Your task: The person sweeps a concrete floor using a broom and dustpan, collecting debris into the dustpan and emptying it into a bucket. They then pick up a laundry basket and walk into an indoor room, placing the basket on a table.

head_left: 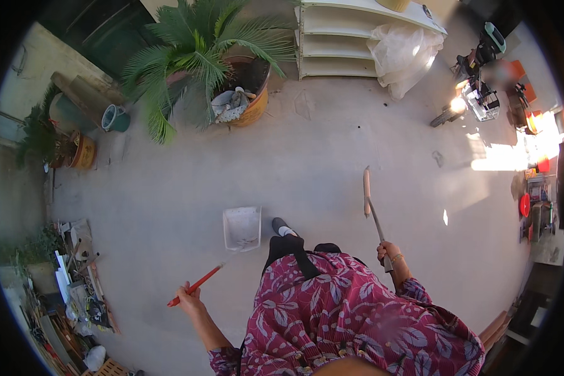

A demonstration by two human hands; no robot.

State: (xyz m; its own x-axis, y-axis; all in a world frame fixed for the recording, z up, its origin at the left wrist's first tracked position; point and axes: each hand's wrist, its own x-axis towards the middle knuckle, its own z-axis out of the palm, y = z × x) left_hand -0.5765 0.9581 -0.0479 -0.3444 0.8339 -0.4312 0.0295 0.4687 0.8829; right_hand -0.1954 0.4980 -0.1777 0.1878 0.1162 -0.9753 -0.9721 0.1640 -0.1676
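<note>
from the head view, looking down over a patterned magenta garment, the left hand (188,294) is closed around the red handle of a white dustpan (242,227); the handle runs up and to the right from the fist, and the pan itself rests on the concrete floor (332,150) ahead of the hand, just left of a dark shoe (282,227). the right hand (388,252) is wrapped around the thin metal shaft of a broom (368,197), gripping near its lower end; the shaft rises away from the hand and the pale broom head is seen edge-on, farther out over the floor. the two hands are well apart, one on each side of the body. a large potted palm (197,44) stands at the far side, with white shelves (338,37) to its right.
</note>
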